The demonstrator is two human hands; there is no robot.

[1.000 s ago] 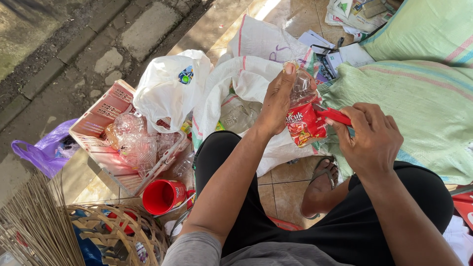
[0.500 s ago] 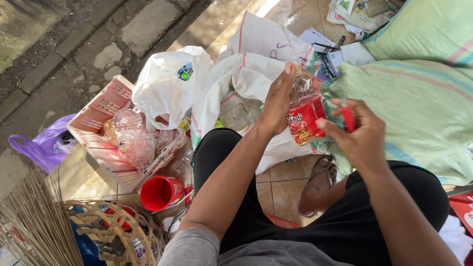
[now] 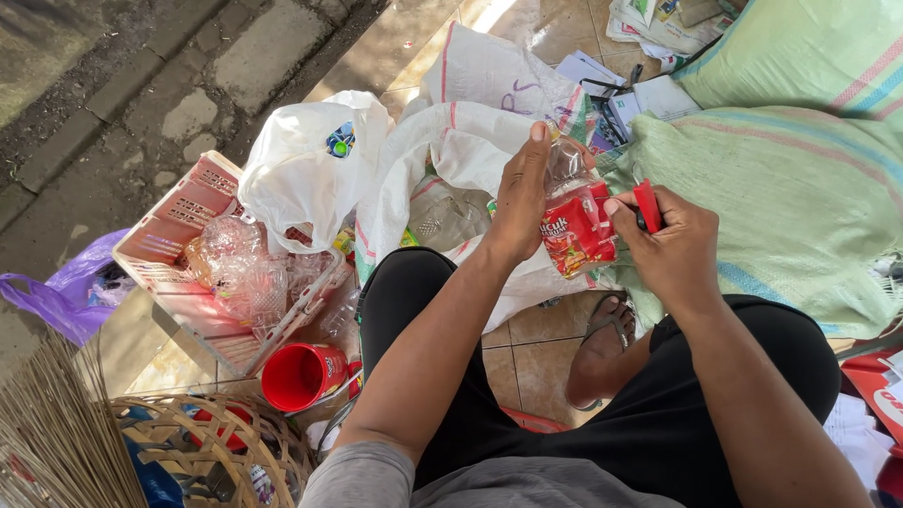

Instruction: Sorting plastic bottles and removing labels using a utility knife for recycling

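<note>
Red-labelled plastic bottle point(image 3: 576, 221) between left hand point(image 3: 520, 202) and right hand point(image 3: 673, 249), sacks point(image 3: 800, 198) close beyond.

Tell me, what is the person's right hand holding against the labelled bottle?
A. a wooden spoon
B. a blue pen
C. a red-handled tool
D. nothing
C: the right hand grips a red-handled tool beside the clear bottle with a red label, which the left hand holds up.

Red-labelled clear bottle point(image 3: 576, 221), red cup point(image 3: 301, 376), green striped sack point(image 3: 800, 198), purple bag point(image 3: 56, 296).
</note>
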